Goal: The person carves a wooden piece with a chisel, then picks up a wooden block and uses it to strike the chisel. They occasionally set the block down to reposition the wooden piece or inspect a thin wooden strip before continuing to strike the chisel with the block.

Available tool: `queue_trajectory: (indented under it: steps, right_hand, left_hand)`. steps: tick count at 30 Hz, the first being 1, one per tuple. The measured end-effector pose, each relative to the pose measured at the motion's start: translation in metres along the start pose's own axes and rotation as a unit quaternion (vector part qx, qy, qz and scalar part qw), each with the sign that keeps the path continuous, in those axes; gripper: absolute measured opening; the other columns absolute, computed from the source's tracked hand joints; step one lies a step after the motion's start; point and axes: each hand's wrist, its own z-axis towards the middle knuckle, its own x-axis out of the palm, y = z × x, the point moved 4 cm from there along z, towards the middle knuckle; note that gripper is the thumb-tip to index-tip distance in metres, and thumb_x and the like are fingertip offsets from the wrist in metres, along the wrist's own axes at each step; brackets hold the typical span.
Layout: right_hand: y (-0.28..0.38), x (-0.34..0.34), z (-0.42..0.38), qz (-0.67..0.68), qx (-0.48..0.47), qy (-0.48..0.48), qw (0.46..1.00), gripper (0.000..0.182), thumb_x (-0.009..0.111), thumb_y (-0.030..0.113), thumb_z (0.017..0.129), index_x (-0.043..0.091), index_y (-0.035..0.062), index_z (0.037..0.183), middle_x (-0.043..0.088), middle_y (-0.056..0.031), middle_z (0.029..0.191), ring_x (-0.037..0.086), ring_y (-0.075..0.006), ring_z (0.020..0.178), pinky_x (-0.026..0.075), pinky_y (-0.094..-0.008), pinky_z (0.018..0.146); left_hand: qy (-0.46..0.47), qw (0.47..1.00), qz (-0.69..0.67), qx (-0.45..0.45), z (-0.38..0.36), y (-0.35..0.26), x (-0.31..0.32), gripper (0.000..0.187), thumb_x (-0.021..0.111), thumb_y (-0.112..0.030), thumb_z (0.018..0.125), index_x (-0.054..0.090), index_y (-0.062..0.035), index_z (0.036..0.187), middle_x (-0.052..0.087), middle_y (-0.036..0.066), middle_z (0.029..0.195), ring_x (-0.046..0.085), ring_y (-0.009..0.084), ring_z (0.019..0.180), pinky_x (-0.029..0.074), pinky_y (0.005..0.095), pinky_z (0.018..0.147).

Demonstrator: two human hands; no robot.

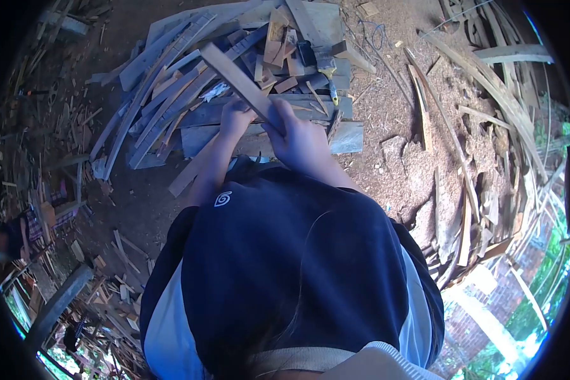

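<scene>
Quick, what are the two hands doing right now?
Left hand: closed on the wooden slat.
Right hand: closed on the same slat.

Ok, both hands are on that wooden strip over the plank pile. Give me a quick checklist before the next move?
1. Left hand gripping the wooden strip: ok.
2. Right hand closed on the strip's near end: ok.
3. Strip's far end free above the plank pile: ok, it lies over the pile, not wedged.
4. Yellow-handled tool out of the strip's way: ok, it lies on the pile to the right.
5. Fingers clear of sharp edges: cannot tell.
6. Footing: cannot tell, hidden by the torso.
</scene>
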Motion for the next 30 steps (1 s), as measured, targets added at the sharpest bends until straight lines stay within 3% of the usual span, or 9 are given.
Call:
queue_trajectory:
  steps: [6,9,12,16,18,21,25,27,30]
  right_hand:
    - [0.027,-0.024,-0.005,0.151,-0.255,-0.262,0.918,0.047,0.064,0.022,0.090,0.044,0.0079,0.130,0.068,-0.0173,0.079,0.068,-0.0389,0.069,0.055,-0.0449,0.057]
    - [-0.002,0.016,0.006,-0.004,-0.081,-0.092,0.992,0.044,0.064,0.022,0.090,0.045,0.0080,0.127,0.068,-0.0157,0.078,0.068,-0.0377,0.067,0.054,-0.0461,0.055]
    - [-0.016,0.036,0.010,-0.111,0.034,0.072,0.991,0.040,0.063,0.021,0.090,0.046,0.0082,0.124,0.068,-0.0149,0.078,0.068,-0.0365,0.066,0.053,-0.0463,0.053]
    - [0.006,-0.006,0.015,-0.036,-0.060,-0.030,0.997,0.044,0.065,0.020,0.089,0.045,0.0078,0.126,0.068,-0.0168,0.079,0.068,-0.0369,0.065,0.053,-0.0456,0.053]
    - [0.029,-0.048,0.015,0.043,-0.170,-0.158,0.972,0.048,0.067,0.018,0.087,0.044,0.0070,0.128,0.068,-0.0187,0.080,0.068,-0.0368,0.066,0.054,-0.0442,0.054]
    - [0.035,-0.068,0.013,0.123,-0.207,-0.241,0.940,0.050,0.068,0.015,0.086,0.044,0.0064,0.130,0.067,-0.0195,0.080,0.068,-0.0389,0.068,0.054,-0.0461,0.058]
    - [-0.023,0.004,0.018,0.106,-0.215,-0.254,0.937,0.044,0.063,0.021,0.091,0.043,0.0060,0.128,0.067,-0.0205,0.080,0.068,-0.0416,0.072,0.054,-0.0506,0.063]
    - [-0.051,0.042,0.027,-0.025,0.042,0.068,0.996,0.041,0.058,0.028,0.094,0.043,0.0059,0.126,0.067,-0.0218,0.079,0.067,-0.0443,0.075,0.052,-0.0541,0.067]
    - [-0.057,0.035,0.025,-0.086,0.080,0.135,0.984,0.040,0.054,0.033,0.095,0.042,0.0071,0.124,0.068,-0.0229,0.080,0.066,-0.0452,0.076,0.052,-0.0552,0.068]
  left_hand:
    - [0.061,0.998,-0.028,-0.007,0.017,0.052,0.016,0.020,0.074,-0.012,0.083,0.067,-0.0055,0.100,0.068,0.006,0.078,0.064,0.0144,0.063,0.051,0.0308,0.058]
    - [0.009,0.995,0.088,0.040,0.011,0.021,0.008,0.020,0.074,-0.013,0.081,0.067,-0.0053,0.098,0.064,0.005,0.073,0.064,0.0156,0.064,0.051,0.0314,0.060]
    - [0.052,0.997,0.050,0.015,0.012,0.025,0.009,0.020,0.075,-0.014,0.080,0.068,-0.0058,0.097,0.068,0.008,0.079,0.067,0.0204,0.075,0.052,0.0336,0.068]
    - [0.030,0.998,0.059,-0.011,0.022,0.029,0.013,0.019,0.075,-0.014,0.079,0.065,-0.0063,0.092,0.069,0.009,0.080,0.069,0.0233,0.080,0.052,0.0356,0.073]
    - [0.008,0.993,0.082,0.079,0.026,0.010,0.015,0.017,0.075,-0.014,0.079,0.061,-0.0077,0.088,0.063,0.006,0.073,0.066,0.0193,0.070,0.052,0.0336,0.065]
    - [0.026,0.997,0.067,0.023,0.027,0.000,0.014,0.016,0.074,-0.014,0.080,0.063,-0.0097,0.089,0.060,0.004,0.070,0.062,0.0161,0.062,0.049,0.0316,0.057]
    - [0.063,0.992,0.023,-0.105,0.023,-0.016,0.008,0.018,0.073,-0.013,0.081,0.066,-0.0101,0.097,0.062,0.005,0.073,0.061,0.0128,0.061,0.049,0.0288,0.053]
    - [0.070,0.990,-0.026,-0.120,0.018,-0.021,0.006,0.020,0.072,-0.012,0.081,0.067,-0.0082,0.100,0.064,0.005,0.077,0.064,0.0125,0.067,0.050,0.0280,0.058]
    - [0.076,0.994,0.011,-0.080,0.019,0.005,0.003,0.020,0.071,-0.009,0.082,0.066,-0.0038,0.100,0.069,0.007,0.088,0.067,0.0119,0.085,0.051,0.0273,0.073]
